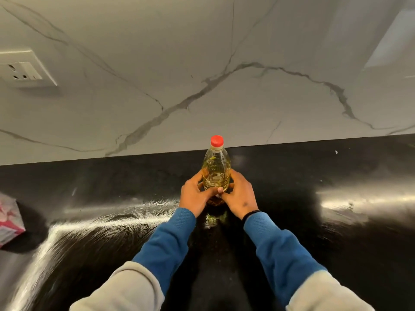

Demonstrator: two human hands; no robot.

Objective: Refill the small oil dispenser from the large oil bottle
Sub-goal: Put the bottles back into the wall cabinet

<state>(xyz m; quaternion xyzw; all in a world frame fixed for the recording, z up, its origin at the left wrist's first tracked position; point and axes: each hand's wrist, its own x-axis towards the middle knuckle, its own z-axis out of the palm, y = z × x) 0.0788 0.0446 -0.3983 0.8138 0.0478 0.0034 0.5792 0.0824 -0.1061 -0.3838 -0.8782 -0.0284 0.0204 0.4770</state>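
Standing upright on the black countertop (314, 221), close to the marble-patterned backsplash (202, 63), the large oil bottle (216, 169) holds yellow oil and carries a red cap (217, 140), which is on. Its lower body and base are hidden behind the hands, so contact with the counter cannot be confirmed. The left hand (195, 195) grips the bottle's left side, thumb laid across the front. The right hand (239, 195) wraps the right side, fingers curled around the lower body. Something brownish shows just below the thumbs; what it is cannot be made out.

Blue sleeves with grey upper sections reach in from the bottom edge. A pink box (10, 221) is cut off at the left edge, well apart from the bottle. A white wall socket (24, 70) sits on the backsplash at upper left. Bright glare streaks the counter.
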